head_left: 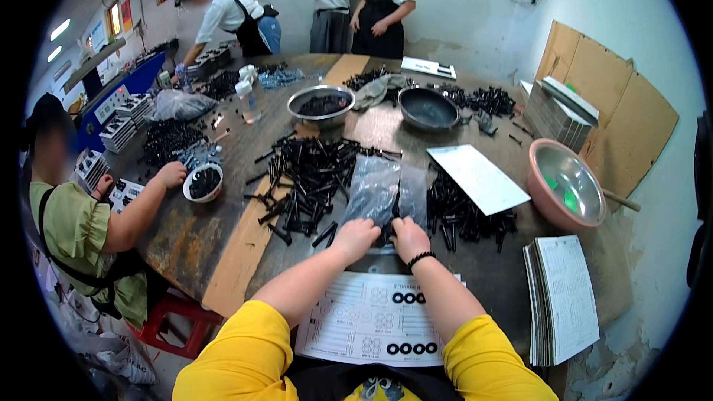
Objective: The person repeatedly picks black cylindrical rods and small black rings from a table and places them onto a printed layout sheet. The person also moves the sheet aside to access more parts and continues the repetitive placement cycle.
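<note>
My left hand (358, 239) and my right hand (410, 240), a dark beaded bracelet on its wrist, meet at the near edge of a clear plastic bag (371, 187). Fingers of both hands are curled in, and small black parts show between them; what each one grips is too hidden to name. A heap of black bolts (308, 178) lies to the left of the bag, with another heap (445, 212) to its right. Below my forearms is a printed white card (353, 319) with rows of black rings on it.
A white sheet (475, 178) rests over the right heap. Beyond stand a steel bowl (321, 119) and a dark bowl (428, 113). At right are a pink-rimmed basin (538, 186) and stacked cards (568, 301). A co-worker (96, 230) reaches toward a white bowl (203, 197) at left.
</note>
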`<state>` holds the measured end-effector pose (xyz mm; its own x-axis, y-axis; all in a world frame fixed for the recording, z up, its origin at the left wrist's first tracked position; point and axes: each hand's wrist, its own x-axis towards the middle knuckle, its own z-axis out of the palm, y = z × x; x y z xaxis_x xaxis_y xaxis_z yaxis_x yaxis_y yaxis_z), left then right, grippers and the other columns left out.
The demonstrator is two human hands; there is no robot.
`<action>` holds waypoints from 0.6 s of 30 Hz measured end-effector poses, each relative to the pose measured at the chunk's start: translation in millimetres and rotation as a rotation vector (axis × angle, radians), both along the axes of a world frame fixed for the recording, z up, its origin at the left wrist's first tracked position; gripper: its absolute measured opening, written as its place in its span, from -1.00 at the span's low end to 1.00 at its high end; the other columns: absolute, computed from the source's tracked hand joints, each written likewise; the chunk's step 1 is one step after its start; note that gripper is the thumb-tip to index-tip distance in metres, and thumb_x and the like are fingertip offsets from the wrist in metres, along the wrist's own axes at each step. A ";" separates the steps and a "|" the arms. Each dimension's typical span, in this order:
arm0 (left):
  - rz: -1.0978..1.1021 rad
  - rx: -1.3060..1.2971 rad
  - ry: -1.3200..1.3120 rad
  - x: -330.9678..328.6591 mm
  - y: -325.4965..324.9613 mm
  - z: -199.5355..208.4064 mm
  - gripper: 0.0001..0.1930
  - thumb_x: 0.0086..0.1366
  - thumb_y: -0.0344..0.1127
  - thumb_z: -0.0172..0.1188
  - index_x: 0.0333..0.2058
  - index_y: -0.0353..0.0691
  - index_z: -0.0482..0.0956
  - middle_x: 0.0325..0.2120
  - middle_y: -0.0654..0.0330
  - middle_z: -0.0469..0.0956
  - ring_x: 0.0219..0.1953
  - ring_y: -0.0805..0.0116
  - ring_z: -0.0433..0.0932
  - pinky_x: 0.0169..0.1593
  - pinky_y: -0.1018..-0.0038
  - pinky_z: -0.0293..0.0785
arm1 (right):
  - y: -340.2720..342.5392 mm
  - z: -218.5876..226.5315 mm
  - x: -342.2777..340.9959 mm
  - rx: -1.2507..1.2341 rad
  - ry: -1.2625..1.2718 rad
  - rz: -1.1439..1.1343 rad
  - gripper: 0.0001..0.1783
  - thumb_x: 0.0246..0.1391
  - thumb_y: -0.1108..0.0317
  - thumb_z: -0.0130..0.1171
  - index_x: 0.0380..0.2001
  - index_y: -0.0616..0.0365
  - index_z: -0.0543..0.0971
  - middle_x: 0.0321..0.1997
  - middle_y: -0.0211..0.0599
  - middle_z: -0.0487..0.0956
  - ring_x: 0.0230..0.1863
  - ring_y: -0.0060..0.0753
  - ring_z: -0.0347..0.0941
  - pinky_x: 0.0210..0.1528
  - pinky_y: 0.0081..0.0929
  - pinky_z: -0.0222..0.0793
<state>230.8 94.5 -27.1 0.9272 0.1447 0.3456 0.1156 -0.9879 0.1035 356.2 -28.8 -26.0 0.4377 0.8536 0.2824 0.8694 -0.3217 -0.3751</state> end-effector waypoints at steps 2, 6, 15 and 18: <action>0.064 -0.167 0.043 -2.6 -2.5 0.1 -0.90 0.01 -0.33 0.14 -0.45 -0.13 0.51 -0.48 0.14 0.46 -0.36 0.12 0.48 -0.28 0.29 0.42 | -1.7 2.3 1.5 -0.048 0.030 0.020 -0.79 -0.09 0.33 0.15 -0.35 0.09 0.39 -0.36 -0.11 0.45 -0.29 0.02 0.41 -0.28 -0.18 0.34; 0.139 -0.334 0.021 -10.7 -1.8 12.5 -0.83 0.03 -0.33 0.15 -0.34 -0.12 0.55 -0.38 0.15 0.52 -0.29 0.15 0.51 -0.22 0.33 0.43 | 0.2 11.2 2.3 -0.085 0.014 0.019 -0.82 -0.07 0.28 0.12 -0.39 0.07 0.40 -0.40 -0.16 0.50 -0.30 -0.02 0.44 -0.30 -0.17 0.35; 0.260 -0.738 -0.058 -67.1 11.2 23.2 -0.81 -0.04 -0.45 0.17 -0.36 -0.26 0.54 -0.46 0.11 0.53 -0.38 0.26 0.52 -0.27 0.43 0.43 | -13.2 16.1 5.1 0.091 0.172 -0.033 -0.81 -0.09 0.24 0.10 -0.47 0.12 0.52 -0.38 -0.08 0.50 -0.27 -0.01 0.42 -0.25 -0.20 0.34; 0.253 -0.641 -0.071 -94.7 10.1 24.8 -0.85 0.00 -0.47 0.16 -0.39 -0.33 0.52 -0.50 0.14 0.49 -0.41 0.34 0.49 -0.31 0.46 0.42 | -25.1 19.3 -5.7 0.113 0.292 0.020 -0.79 -0.10 0.27 0.13 -0.43 0.19 0.52 -0.38 -0.11 0.53 -0.29 -0.05 0.43 -0.25 -0.27 0.34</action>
<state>136.1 104.6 -2.3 0.8163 0.5493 0.1784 0.3055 -0.6728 0.6738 350.5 -53.9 -6.8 0.4974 0.8334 0.2408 0.7254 -0.2474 -0.6423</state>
